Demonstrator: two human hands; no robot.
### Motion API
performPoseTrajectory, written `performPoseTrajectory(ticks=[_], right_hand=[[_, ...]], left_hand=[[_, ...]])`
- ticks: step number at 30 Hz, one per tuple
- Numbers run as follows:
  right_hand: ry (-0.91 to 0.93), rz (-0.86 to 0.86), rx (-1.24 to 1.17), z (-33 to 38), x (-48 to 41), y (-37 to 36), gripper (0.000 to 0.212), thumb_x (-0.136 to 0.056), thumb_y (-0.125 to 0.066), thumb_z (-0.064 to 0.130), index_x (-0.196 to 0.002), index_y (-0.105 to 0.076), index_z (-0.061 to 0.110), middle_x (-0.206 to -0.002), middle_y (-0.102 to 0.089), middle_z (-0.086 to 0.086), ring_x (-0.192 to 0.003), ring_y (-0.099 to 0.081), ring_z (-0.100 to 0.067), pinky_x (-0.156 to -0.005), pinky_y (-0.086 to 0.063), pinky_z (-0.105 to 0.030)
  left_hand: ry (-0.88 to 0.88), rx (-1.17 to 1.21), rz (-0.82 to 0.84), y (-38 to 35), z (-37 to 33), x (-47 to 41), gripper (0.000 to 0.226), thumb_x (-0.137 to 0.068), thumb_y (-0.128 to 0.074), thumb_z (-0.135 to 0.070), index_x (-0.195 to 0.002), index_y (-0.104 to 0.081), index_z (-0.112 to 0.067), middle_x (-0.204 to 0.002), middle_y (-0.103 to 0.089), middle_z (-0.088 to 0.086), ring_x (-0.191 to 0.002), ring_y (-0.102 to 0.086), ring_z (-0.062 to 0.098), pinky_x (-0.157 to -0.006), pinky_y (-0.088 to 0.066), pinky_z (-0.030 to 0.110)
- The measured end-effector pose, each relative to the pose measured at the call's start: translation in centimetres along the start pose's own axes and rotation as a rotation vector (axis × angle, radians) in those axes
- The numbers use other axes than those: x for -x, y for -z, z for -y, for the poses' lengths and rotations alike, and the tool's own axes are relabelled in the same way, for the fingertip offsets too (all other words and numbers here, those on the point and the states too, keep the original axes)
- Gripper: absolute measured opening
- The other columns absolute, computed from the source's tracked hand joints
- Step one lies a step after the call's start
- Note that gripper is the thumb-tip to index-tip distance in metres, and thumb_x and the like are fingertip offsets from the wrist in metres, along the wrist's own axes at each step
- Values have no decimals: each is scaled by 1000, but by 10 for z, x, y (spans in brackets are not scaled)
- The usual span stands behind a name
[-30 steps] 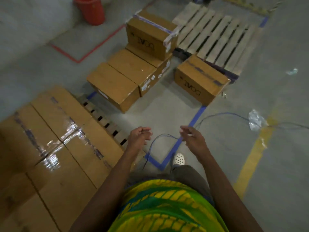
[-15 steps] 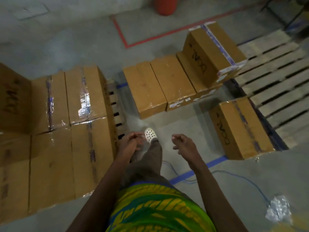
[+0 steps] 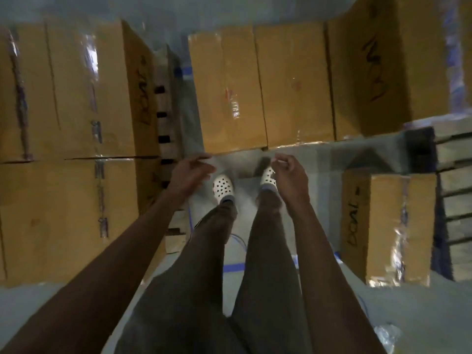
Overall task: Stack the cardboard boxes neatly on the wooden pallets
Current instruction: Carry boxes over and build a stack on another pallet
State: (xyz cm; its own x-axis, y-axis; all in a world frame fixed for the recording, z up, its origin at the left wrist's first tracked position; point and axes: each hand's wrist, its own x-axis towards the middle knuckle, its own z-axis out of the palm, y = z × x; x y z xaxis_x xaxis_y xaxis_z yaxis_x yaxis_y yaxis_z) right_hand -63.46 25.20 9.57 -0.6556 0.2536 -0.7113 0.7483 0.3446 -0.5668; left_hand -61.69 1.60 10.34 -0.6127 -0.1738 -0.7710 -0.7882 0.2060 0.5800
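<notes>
At least seven cardboard boxes [image 3: 229, 93], two wooden pallets [image 3: 457, 182], two white shoes [image 3: 222, 186].

Stacked boxes [image 3: 69, 149] left; lone box [image 3: 388, 233] right.

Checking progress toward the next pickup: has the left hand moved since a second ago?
Yes: the left hand has come forward, up to the near edge of the box ahead.

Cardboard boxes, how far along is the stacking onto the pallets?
Done: several boxes sit on the left pallet. In hand: nothing; left hand and right hand are empty, near the row of boxes ahead. Left: that row and the lone box at right, which seem to sit on the floor; the right pallet shows bare slats.
</notes>
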Motion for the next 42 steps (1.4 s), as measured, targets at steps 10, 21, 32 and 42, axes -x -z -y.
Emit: performPoseTrajectory(ticks=[10, 21, 32, 42], right_hand=[[23, 139, 355, -62, -294, -113, 34, -97, -56, 35, -129, -60, 25, -127, -68, 1, -109, -65, -21, -98, -53, -45], [126, -103, 508, -136, -355, -184, 56, -90, -65, 24, -141, -47, 13, -138, -44, -9, -124, -47, -28, -102, -45, -42], [-81, -75, 340, -138, -340, -207, 101, -81, -81, 32, -159, -20, 12, -161, -27, -11, -149, -20, -33, -122, -24, -48], [-58, -342, 338, -6, -253, -167, 91, -76, -71, 70, -145, -50, 14, -144, -46, -9, -135, -35, -29, -109, -28, -41]], left_hand=[[368, -139, -268, -93, 129, -307, 70, -93, -67, -45, -147, -44, -7, -145, -51, 13, -126, -55, 28, -92, -53, 35], [273, 155, -429, -107, 213, -382, 68, -92, -62, -49, -148, -38, -17, -141, -54, 6, -123, -55, 22, -105, -48, 46], [300, 264, -355, -95, 295, -429, 88, -61, -63, -79, -138, -47, -38, -132, -62, -1, -121, -59, 27, -103, -48, 57], [113, 187, -653, -18, 89, -279, 63, -66, -70, -67, -110, -72, -23, -106, -72, -2, -95, -68, 19, -89, -57, 42]])
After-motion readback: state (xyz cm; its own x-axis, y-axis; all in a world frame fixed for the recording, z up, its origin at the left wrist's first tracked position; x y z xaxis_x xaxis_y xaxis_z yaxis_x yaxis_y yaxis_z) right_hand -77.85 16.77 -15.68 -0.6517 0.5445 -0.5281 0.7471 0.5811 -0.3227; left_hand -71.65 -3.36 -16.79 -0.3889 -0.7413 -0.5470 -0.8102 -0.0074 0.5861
